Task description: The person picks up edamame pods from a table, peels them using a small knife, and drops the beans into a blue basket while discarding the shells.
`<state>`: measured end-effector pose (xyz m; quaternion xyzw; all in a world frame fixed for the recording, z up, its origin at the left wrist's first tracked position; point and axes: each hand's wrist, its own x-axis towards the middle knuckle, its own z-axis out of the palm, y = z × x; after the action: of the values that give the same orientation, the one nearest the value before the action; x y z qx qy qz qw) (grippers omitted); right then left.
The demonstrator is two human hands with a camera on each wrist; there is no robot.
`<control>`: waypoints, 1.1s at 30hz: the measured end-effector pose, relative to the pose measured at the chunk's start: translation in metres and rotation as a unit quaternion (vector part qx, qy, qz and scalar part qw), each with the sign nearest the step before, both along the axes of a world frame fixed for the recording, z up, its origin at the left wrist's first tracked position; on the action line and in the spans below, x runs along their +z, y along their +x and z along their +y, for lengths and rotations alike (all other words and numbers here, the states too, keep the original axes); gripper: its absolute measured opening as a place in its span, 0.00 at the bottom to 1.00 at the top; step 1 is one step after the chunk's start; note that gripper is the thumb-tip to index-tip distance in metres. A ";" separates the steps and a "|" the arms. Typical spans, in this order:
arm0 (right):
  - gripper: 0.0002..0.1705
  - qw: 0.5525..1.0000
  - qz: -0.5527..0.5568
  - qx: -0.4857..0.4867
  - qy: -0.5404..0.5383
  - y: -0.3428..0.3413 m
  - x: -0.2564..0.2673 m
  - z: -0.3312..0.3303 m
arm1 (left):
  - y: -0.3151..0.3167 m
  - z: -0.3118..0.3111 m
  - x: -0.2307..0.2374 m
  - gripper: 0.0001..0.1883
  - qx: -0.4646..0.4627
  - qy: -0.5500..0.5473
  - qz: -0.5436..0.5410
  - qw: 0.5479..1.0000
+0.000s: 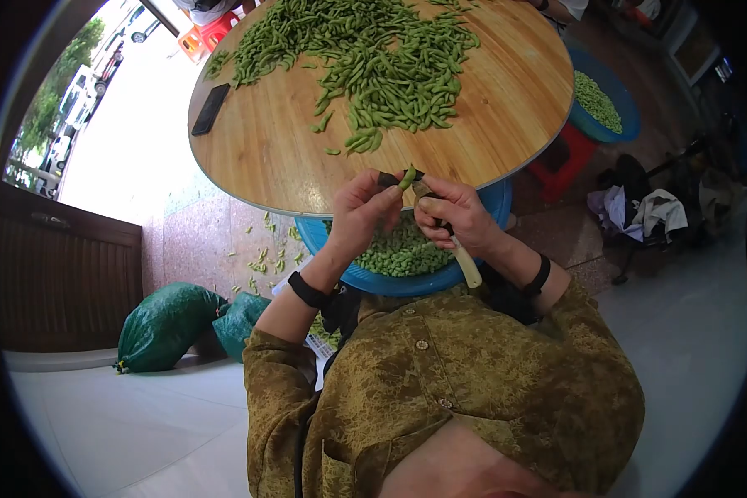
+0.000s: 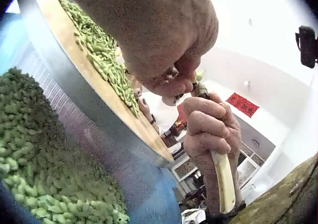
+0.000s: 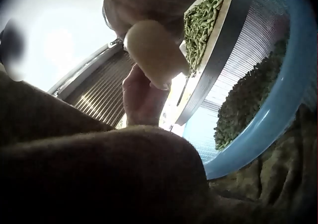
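Note:
In the head view, the left hand (image 1: 363, 214) pinches a green pod (image 1: 407, 178) near the table's front edge. The right hand (image 1: 456, 217) grips a tool with a pale handle (image 1: 466, 264), its fingers curled round it and its tip end close to the pod. Dark covers show on some fingertips. The handle (image 2: 224, 184) sticks out below the right hand (image 2: 207, 127) in the left wrist view. Under both hands is a blue basin (image 1: 407, 285) holding shelled green beans (image 1: 402, 253). The right wrist view shows the handle end (image 3: 155, 52) up close.
Heaped pods (image 1: 390, 75) and a black phone (image 1: 211, 109) lie on the round wooden table (image 1: 266, 170). Green sacks (image 1: 173, 325) stand on the floor at left, with loose pods near them. At right, a second blue basin (image 1: 624, 93) sits on a red stool (image 1: 563, 164).

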<state>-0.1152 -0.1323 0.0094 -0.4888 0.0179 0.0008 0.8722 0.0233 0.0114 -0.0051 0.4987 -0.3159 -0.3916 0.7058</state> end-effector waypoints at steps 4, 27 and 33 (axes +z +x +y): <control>0.19 0.998 0.013 -0.054 0.002 0.004 0.007 0.009 | -0.004 -0.002 -0.009 0.09 0.064 -0.026 -0.119 0.991; 0.19 0.955 0.042 0.103 0.275 0.008 -0.016 -0.008 | -0.005 0.002 0.016 0.08 0.181 -0.006 -0.631 0.754; 0.18 0.956 0.004 0.091 0.277 0.008 -0.008 -0.006 | -0.008 0.001 0.025 0.10 0.075 0.085 -0.043 0.993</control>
<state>-0.1073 -0.1382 0.0011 -0.2274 -0.0245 0.0870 0.9696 0.0157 0.0128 0.0198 0.5953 -0.2729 -0.3413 0.6743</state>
